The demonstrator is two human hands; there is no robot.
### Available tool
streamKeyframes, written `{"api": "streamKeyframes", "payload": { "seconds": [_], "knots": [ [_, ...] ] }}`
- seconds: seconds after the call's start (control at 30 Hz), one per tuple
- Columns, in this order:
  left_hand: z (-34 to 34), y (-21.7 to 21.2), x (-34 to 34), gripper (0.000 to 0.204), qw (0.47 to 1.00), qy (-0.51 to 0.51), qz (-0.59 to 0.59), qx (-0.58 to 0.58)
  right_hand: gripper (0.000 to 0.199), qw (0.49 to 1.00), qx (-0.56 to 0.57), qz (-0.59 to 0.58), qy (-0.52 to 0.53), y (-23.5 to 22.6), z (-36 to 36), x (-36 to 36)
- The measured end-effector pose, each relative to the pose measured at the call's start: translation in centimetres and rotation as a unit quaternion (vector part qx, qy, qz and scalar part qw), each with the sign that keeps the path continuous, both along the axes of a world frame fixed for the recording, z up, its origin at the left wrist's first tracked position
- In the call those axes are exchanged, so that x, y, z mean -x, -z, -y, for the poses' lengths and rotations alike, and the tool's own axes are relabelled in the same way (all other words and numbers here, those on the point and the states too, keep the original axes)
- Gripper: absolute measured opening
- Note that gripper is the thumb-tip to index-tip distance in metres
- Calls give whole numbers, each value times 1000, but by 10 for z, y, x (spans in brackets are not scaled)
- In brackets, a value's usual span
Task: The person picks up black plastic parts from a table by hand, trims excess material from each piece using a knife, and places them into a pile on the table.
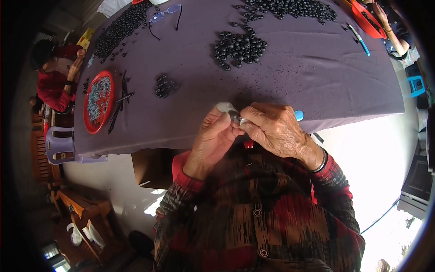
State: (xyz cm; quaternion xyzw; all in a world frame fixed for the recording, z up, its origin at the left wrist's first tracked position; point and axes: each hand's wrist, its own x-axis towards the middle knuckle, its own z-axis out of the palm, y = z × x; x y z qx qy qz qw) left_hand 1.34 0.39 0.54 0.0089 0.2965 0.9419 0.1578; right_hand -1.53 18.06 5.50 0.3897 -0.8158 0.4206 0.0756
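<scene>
My left hand (213, 140) and my right hand (276, 131) meet at the near edge of the table covered in purple cloth (308, 68). Between the fingertips of both hands sits a small dark bead with a metal part (236, 119). The left forefinger wears a pale finger cover (225, 107). A blue tool tip (299, 115) pokes out behind my right hand. A pile of black beads (239, 47) lies on the cloth just beyond my hands, and a smaller heap (165, 86) lies to the left.
A red plate of small grey metal parts (98, 100) with black sticks (118, 105) beside it lies at left. More bead heaps (118, 31) (294, 8), glasses (165, 14), a blue pen (360, 40) and a red bowl (364, 19) lie farther off. A person in red (56, 79) sits at left.
</scene>
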Motion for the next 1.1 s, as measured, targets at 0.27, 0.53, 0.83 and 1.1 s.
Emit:
{"api": "streamKeyframes", "payload": {
  "seconds": [0.27,0.53,0.83,1.1],
  "knots": [
    [0,1,0,12,1000,10,-5,-4,14,999,-22,26,-3,-3,-3,0],
    [4,2,1,11,1000,6,-12,23,14,1000,-16,6,7,2,-1,-1],
    [-4,7,1,12,999,-5,-16,42,18,994,13,105,7,12,0,11],
    [-2,9,5,12,1000,9,-10,5,15,986,-1,166,31,-4,-14,17]
  ]
}}
